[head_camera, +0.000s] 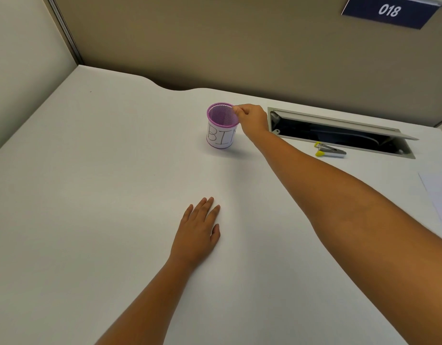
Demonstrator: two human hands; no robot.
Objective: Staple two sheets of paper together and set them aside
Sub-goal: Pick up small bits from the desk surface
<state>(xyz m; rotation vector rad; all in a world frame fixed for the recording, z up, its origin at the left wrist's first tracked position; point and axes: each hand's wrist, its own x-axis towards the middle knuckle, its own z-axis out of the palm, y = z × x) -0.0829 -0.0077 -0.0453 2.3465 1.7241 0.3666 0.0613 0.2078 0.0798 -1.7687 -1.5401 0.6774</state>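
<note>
A purple mesh cup [221, 125] with a white label reading "BIN" stands upright far out on the white desk [90, 195]. My right hand [252, 118] reaches out to the cup's right rim, fingers pinched together at the edge; whether they hold something small I cannot tell. Flat on the desk, palm down and fingers slightly apart, rests my left hand [198, 230], holding nothing. A stapler [329, 150] with yellow ends lies open on the desk to the right. The corner of a white paper sheet [439, 200] shows at the right edge.
An open cable tray [339, 133] with a raised grey lid is set into the desk at the back right, just behind the stapler. Beige partition walls close off the back and left. A blue sign [389, 11] reads 018.
</note>
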